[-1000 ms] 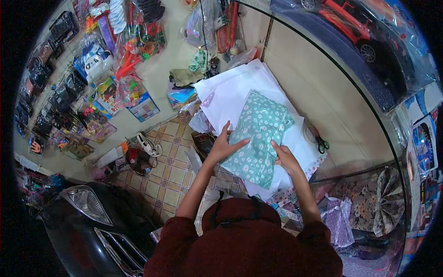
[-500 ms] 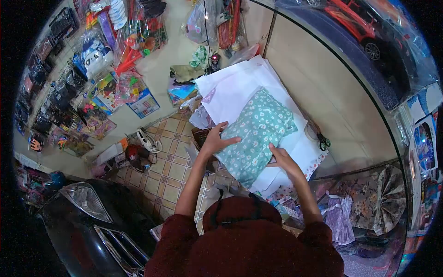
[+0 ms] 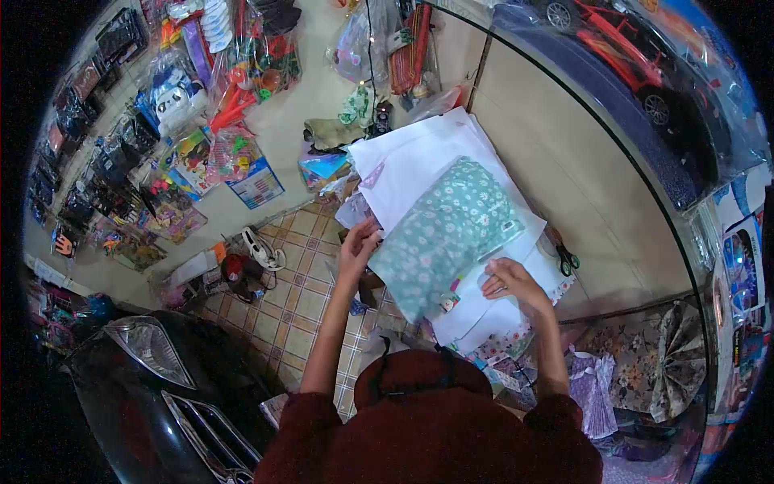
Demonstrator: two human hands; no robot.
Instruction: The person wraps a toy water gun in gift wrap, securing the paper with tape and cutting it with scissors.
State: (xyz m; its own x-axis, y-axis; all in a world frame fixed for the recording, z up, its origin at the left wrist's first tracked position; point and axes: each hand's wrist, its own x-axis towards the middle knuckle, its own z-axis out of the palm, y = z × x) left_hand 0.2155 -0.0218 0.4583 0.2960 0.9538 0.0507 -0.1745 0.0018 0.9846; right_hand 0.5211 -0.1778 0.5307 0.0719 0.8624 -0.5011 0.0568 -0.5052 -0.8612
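A pale green package with white daisies (image 3: 451, 230), in what looks like a clear plastic wrap, lies on white paper sheets (image 3: 403, 153). Its lower edge carries a small colourful label (image 3: 449, 302). My left hand (image 3: 357, 252) is at the package's left edge, with the fingers loosely bent and apart. Near the lower right side, my right hand (image 3: 513, 282) hovers over the white sheets, its fingers stretched toward the package. Neither hand grips anything.
Scissors with dark green handles (image 3: 568, 260) lie right of the paper. A curved glass edge (image 3: 613, 113) runs along the right, with a boxed toy car (image 3: 621, 48) beyond. Left stands a black ride-on car (image 3: 153, 395); bagged toys (image 3: 242, 81) hang on the wall.
Both hands have let go of the package, which now lies flatter and slightly turned. My right hand has shifted right and down; my left has drawn off to the left.
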